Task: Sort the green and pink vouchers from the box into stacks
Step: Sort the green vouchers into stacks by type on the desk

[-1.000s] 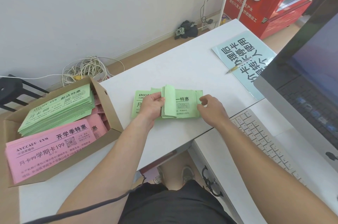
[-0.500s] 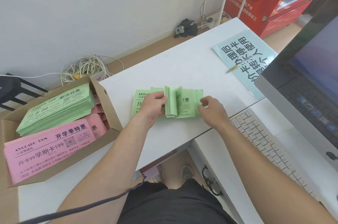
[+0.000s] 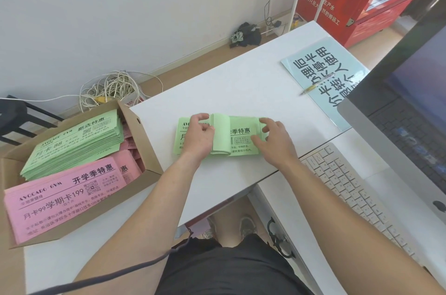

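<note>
A stack of green vouchers (image 3: 241,136) lies on the white table (image 3: 241,87) in front of me. My left hand (image 3: 199,136) presses on the stack's left half and holds several sheets folded back into a curl (image 3: 220,135). My right hand (image 3: 274,141) rests on the stack's right end, fingers at its edge. At the left, a cardboard box (image 3: 144,138) holds a green voucher pile (image 3: 77,142) at the back and a pink voucher pile (image 3: 62,195) at the front.
A keyboard (image 3: 357,193) and a monitor (image 3: 410,111) stand to the right. A light blue sign (image 3: 321,72) with a pen (image 3: 316,86) on it lies at the far right of the table. A cable bundle (image 3: 113,88) lies on the floor beyond the box.
The curl of folded-back sheets under my left hand has grown thicker as more sheets flipped over from the right. My right hand has slid slightly further onto the stack's right end.
</note>
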Available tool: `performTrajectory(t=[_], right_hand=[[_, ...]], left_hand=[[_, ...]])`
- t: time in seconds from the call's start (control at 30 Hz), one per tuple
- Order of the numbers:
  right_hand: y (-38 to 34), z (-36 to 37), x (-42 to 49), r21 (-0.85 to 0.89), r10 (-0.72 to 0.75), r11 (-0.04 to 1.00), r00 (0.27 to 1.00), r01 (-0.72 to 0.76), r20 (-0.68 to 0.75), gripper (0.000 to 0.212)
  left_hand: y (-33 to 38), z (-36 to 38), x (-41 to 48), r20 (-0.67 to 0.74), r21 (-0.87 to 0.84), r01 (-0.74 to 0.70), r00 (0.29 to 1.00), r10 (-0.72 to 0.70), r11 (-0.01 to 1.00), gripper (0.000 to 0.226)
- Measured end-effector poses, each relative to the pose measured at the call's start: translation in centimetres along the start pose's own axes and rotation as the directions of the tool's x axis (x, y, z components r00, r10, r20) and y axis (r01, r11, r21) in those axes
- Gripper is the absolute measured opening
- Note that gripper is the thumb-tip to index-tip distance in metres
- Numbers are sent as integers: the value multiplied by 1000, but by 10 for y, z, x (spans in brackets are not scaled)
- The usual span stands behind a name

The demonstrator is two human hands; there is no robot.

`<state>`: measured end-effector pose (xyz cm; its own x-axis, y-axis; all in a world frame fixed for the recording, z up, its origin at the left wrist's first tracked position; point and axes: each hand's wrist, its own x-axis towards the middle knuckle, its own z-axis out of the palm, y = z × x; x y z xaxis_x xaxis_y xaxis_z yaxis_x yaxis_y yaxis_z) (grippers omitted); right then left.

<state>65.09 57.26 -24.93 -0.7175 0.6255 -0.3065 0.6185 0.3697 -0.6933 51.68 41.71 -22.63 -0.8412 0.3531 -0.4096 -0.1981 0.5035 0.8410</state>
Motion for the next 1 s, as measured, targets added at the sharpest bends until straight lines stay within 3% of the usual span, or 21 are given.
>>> performTrajectory(t=[0.13, 0.23, 0.4, 0.5, 0.6, 0.7, 0.8, 0.9, 1.0], right_hand=[[-8, 0, 11, -183, -62, 980, 992, 80, 106, 81], [-8, -2, 18, -328, -96, 933, 980, 149, 174, 84], [-8, -1, 23, -351, -143, 916, 975, 194, 167, 86], [-9, 0, 22, -342, -156, 918, 976, 200, 152, 87], [-5, 1, 18, -332, -141, 924, 977, 188, 160, 87], [2, 0, 8, -299, -124, 939, 978, 171, 170, 83], [10, -2, -5, -192, -153, 968, 987, 160, 49, 54], [9, -4, -18, 16, -81, 997, 994, 82, -78, 30], [-8, -7, -26, 263, 52, 962, 996, -68, 70, 28]], left_hand=[[2, 1, -5, -38, 153, -140, 988, 147, 978, 36], [-4, 3, -6, -35, 234, -204, 975, 217, 951, 33], [-8, 3, -12, -40, 235, -230, 969, 246, 944, 30], [-9, 1, -17, 67, 227, -269, 963, 260, 936, 21], [-14, -1, -23, 255, 331, -380, 917, 306, 864, 53], [-15, -1, -27, 389, 440, -522, 844, 369, 731, 75], [-14, 8, -31, 388, 506, -556, 829, 402, 659, 89], [-16, 18, -30, 344, 597, -545, 837, 426, 589, 62], [-22, 23, -28, 316, 663, -572, 798, 512, 482, 35]])
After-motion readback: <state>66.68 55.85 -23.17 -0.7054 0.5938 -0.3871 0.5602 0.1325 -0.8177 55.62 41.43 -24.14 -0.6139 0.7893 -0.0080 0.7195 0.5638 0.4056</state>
